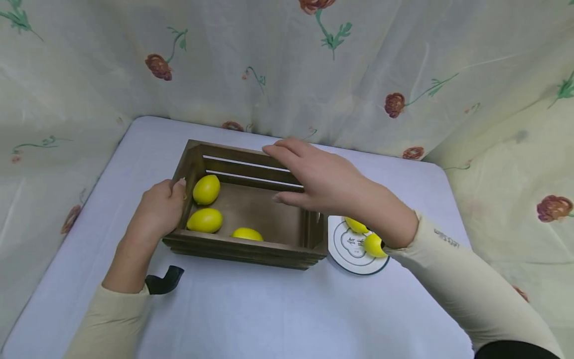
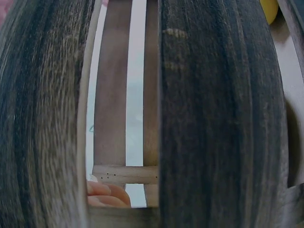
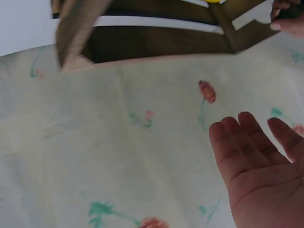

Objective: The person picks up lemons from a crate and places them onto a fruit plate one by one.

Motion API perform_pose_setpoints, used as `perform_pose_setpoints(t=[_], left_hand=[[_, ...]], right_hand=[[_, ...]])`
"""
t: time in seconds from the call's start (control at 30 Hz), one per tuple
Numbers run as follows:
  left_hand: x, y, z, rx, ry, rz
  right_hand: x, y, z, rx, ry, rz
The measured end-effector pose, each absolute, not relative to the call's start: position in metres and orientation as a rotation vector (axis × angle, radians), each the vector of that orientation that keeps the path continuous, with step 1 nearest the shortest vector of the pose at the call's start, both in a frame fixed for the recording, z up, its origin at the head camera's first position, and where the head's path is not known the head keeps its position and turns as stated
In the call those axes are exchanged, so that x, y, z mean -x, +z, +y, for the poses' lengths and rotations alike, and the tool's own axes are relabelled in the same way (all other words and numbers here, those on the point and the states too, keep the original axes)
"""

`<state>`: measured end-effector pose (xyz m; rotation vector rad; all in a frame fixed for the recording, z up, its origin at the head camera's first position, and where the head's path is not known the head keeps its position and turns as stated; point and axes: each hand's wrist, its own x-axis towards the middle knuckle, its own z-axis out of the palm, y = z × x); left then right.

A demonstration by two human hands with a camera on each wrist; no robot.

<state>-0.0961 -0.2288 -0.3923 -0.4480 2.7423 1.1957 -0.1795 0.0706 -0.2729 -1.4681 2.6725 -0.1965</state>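
Observation:
A dark brown slatted wooden crate (image 1: 242, 250) is at the middle of the table. Inside it, toward the left and front, are three lemons: one lemon (image 1: 207, 189) by the left end, a second lemon (image 1: 205, 220) in front of it, and a third lemon (image 1: 247, 234) partly hidden by the front wall. My left hand (image 1: 157, 207) grips the crate's left end; its fingertips (image 2: 107, 194) show through the opening in the left wrist view. Above the crate's right half, my right hand (image 1: 320, 174) holds nothing, its fingers extended, palm visible in the right wrist view.
Right of the crate stands a white plate (image 1: 352, 261) with a dark rim and printed characters. It bears two visible lemons (image 1: 375, 246), partly covered by my right forearm. A white cloth (image 1: 242, 309) covers the table, and a flowered curtain (image 1: 278, 75) hangs behind it.

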Motion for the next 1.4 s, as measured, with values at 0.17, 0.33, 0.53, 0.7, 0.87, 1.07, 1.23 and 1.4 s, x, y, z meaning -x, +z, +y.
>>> perform_pose_setpoints(t=[0.17, 0.33, 0.53, 0.7, 0.87, 1.07, 1.23, 1.4], left_hand=[[0.096, -0.393, -0.229, 0.451, 1.195, 2.737], [0.096, -0.394, -0.230, 0.449, 1.209, 2.732], [0.097, -0.393, -0.229, 0.433, 1.202, 2.743], [0.097, -0.394, -0.228, 0.425, 1.205, 2.761], [0.097, -0.393, -0.228, 0.430, 1.209, 2.763], [0.097, -0.392, -0.229, 0.434, 1.210, 2.760], [0.097, -0.393, -0.230, 0.436, 1.206, 2.767], [0.096, -0.393, -0.232, 0.447, 1.208, 2.763]], right_hand=[[0.179, -0.282, 0.044, 1.556, -0.132, 2.571], [0.182, -0.300, 0.019, 1.588, -0.052, 2.475], [0.184, -0.333, -0.008, 1.429, 0.130, 2.339], [0.185, -0.355, -0.021, 1.339, 0.212, 2.234], [0.183, -0.371, -0.026, 1.332, 0.233, 2.200], [0.179, -0.386, -0.031, 1.314, 0.281, 2.162], [0.177, -0.393, -0.034, 1.294, 0.305, 2.135], [0.177, -0.397, -0.038, 1.270, 0.336, 2.122]])
